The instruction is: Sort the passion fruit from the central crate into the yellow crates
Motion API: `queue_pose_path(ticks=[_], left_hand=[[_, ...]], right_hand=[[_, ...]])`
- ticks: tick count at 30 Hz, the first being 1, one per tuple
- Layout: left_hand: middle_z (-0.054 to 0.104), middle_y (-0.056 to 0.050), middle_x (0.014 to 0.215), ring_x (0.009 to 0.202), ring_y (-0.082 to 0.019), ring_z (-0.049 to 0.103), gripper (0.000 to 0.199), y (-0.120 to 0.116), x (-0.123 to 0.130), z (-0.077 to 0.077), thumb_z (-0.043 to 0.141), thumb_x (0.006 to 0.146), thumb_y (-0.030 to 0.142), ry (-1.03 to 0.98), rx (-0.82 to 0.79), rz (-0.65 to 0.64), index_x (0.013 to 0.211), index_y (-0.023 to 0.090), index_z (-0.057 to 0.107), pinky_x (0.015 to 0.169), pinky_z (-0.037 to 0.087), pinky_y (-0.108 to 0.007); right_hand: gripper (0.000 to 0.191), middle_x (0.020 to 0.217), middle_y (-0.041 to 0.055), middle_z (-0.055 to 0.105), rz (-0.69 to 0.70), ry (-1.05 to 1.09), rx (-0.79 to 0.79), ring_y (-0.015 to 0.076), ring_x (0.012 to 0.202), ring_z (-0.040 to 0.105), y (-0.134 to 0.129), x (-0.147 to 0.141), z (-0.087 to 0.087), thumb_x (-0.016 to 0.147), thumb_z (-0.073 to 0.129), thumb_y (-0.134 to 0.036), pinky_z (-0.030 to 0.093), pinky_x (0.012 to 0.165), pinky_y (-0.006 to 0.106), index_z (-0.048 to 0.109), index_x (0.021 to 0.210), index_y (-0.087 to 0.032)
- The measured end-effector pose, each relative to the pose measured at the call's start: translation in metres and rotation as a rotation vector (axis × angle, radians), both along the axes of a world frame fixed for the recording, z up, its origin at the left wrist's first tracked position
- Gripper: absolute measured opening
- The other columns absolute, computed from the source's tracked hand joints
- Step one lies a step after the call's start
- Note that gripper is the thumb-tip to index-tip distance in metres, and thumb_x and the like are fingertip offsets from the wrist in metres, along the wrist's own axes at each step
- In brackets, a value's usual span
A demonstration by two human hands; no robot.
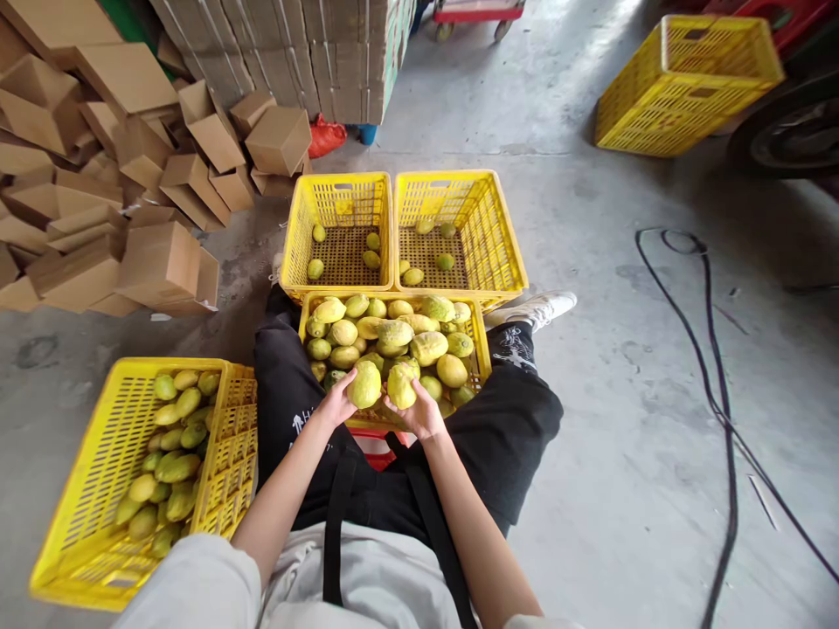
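My left hand (pixel 339 402) is closed on a yellow-green fruit (pixel 364 385), and my right hand (pixel 423 413) grips another yellow-green fruit (pixel 402 385). The two fruits are side by side, a small gap apart, above the near part of a yellow crate (pixel 481 345) full of similar fruits, between my legs. Beyond it stand two more yellow crates, the left one (pixel 342 281) and the right one (pixel 508 253), each with several fruits on the bottom. The undersides of the held fruits are hidden.
Another yellow crate (pixel 72 515) with many fruits stands at my left. Cardboard boxes (pixel 161 262) lie heaped at the upper left. A black cable (pixel 727 437) runs across the floor at right, below stacked yellow crates (pixel 688 96) and a wheel (pixel 793 131).
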State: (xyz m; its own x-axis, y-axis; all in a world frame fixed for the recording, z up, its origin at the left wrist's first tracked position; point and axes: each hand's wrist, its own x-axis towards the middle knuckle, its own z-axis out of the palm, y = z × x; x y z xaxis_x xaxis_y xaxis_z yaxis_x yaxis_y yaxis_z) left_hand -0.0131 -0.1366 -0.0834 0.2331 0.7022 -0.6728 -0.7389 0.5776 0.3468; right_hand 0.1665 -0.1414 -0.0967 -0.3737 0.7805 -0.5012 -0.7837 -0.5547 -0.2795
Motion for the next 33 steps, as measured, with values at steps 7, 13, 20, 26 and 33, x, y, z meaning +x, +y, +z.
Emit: queue_pose_path(ticks=[7, 13, 20, 26, 33], left_hand=[[0.070, -0.012, 0.097, 0.106, -0.025, 0.062, 0.026, 0.000, 0.000, -0.004, 0.061, 0.081, 0.025, 0.012, 0.025, -0.015, 0.102, 0.010, 0.064, 0.101, 0.043, -0.039], [0.070, -0.014, 0.099, 0.100, -0.025, 0.065, 0.032, 0.000, 0.000, -0.005, 0.060, 0.081, 0.026, 0.024, 0.059, -0.058, 0.108, 0.010, 0.062, 0.095, 0.047, -0.039], [0.068, -0.015, 0.102, 0.102, -0.029, 0.064, 0.035, 0.000, -0.004, 0.000, 0.053, 0.085, 0.034, -0.086, 0.006, -0.059, 0.110, 0.010, 0.060, 0.093, 0.047, -0.050], [0.068, -0.014, 0.103, 0.104, -0.031, 0.063, 0.036, 0.002, -0.006, 0.006, 0.046, 0.089, 0.035, -0.175, -0.032, -0.031, 0.113, 0.013, 0.060, 0.092, 0.045, -0.054], [0.068, -0.011, 0.106, 0.100, -0.026, 0.064, 0.037, 0.001, -0.005, 0.003, 0.053, 0.088, 0.035, -0.114, -0.022, -0.045, 0.120, 0.018, 0.057, 0.092, 0.046, -0.050]], right_hand=[[0.035, 0.095, 0.0020, 0.072, 0.036, -0.028, -0.006, 0.0203, 0.089, 0.070, -0.001, 0.000, -0.007, 0.074, 0.072, -0.028, 0.060, 0.072, 0.035, 0.061, 0.107, -0.022], [0.048, 0.103, -0.0005, 0.070, -0.034, -0.022, 0.014, 0.0193, 0.089, 0.069, -0.001, -0.001, -0.008, 0.072, 0.073, -0.023, 0.061, 0.072, 0.035, 0.056, 0.117, -0.030], [0.051, 0.105, 0.0026, 0.070, -0.007, -0.020, 0.036, 0.0212, 0.089, 0.070, 0.000, -0.001, -0.001, 0.074, 0.072, -0.025, 0.060, 0.068, 0.036, 0.052, 0.120, -0.030], [0.037, 0.100, 0.0044, 0.072, -0.037, 0.088, -0.068, 0.0214, 0.085, 0.069, 0.004, 0.000, 0.005, 0.081, 0.058, -0.042, 0.058, 0.070, 0.037, 0.058, 0.113, -0.024], [0.032, 0.097, 0.0050, 0.072, -0.043, 0.065, -0.068, 0.0228, 0.086, 0.068, 0.004, 0.003, 0.001, 0.079, 0.056, -0.037, 0.059, 0.070, 0.039, 0.060, 0.108, -0.023]])
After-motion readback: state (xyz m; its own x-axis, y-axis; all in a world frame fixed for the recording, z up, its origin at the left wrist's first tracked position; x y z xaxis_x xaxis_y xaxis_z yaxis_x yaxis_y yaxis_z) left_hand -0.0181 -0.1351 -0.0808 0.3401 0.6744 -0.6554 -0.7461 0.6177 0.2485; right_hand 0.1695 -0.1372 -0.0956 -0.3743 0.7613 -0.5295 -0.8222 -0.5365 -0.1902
